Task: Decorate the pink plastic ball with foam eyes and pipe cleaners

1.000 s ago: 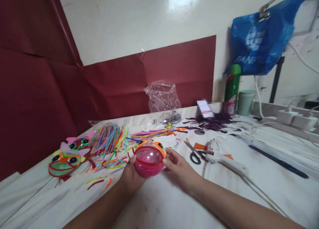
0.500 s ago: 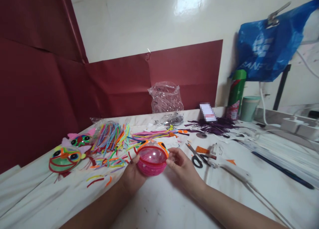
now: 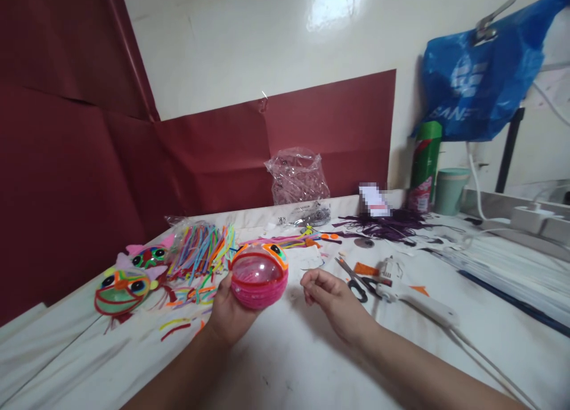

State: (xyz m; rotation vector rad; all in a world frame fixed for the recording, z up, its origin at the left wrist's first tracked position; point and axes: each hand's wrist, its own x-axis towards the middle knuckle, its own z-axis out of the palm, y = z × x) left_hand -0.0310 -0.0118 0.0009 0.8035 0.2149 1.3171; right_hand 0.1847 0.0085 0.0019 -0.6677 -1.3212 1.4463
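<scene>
My left hand (image 3: 229,315) cups a pink transparent ball (image 3: 259,276) from below and lifts it a little off the white table (image 3: 285,362). The ball carries orange and green trim with dark eyes on top. My right hand (image 3: 332,300) hovers just right of the ball, apart from it, with its fingers loosely curled and nothing visible in them. Black-handled scissors (image 3: 356,278) and a white glue gun (image 3: 412,294) lie just beyond my right hand.
Two finished decorated balls (image 3: 127,282) sit at the left beside a heap of coloured strips (image 3: 200,252). Purple scraps (image 3: 392,226), a crumpled clear bag (image 3: 297,177), a green can (image 3: 425,166), a cup (image 3: 449,190) and a power strip (image 3: 538,217) line the back.
My right hand has let go of the pink ball and drawn back to the right. My left hand has raised the ball and tilted it slightly left.
</scene>
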